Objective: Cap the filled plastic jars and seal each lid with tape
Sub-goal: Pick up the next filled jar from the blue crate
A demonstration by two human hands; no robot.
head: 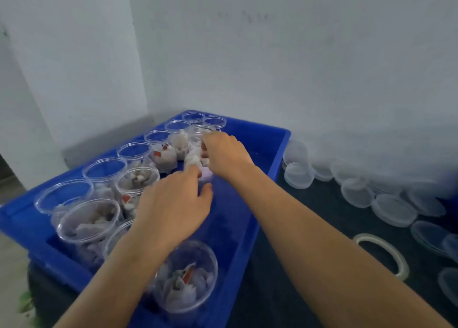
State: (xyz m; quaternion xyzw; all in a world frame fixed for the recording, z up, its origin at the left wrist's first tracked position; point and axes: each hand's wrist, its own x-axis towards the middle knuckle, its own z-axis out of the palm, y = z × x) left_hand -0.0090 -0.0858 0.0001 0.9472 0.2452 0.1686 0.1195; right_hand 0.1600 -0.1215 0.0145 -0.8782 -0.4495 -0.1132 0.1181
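Observation:
A blue crate [275, 151] holds several clear plastic jars, most filled with white sachets and all uncapped. Both hands are on one filled jar [195, 151] lying tilted in the crate's far middle. My right hand [224, 154] wraps its upper part near the rim. My left hand [173, 206] holds its lower end, thumb and fingers around the base. Another filled jar [186, 278] stands at the crate's near end. Clear lids [394, 210] lie scattered on the dark surface to the right. A roll of clear tape [383, 253] lies flat near my right forearm.
Empty jars [105, 170] line the crate's left wall. A white wall and a pillar stand close behind the crate. More lids [298, 175] sit just past the crate's right wall. The dark tabletop [285, 278] runs between crate and tape.

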